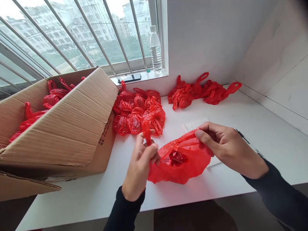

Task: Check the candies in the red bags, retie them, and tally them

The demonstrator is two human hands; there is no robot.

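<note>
A red plastic bag (185, 168) hangs open between my two hands above the white table, with small red wrapped items visible in its mouth. My left hand (143, 157) pinches the bag's left handle, which sticks up over the fingers. On the other side, my right hand (221, 144) grips the bag's right edge between thumb and fingers. Behind the bag, partly covered by it, lies a white paper (196, 124). Several knotted red bags (136, 120) sit close together just beyond my left hand.
A large cardboard box (69, 125) holding red bags stands at the left. More red bags (185, 96) lie by the back wall. A water bottle (156, 53) and a phone (130, 78) rest on the window sill. The table's front edge runs below my hands.
</note>
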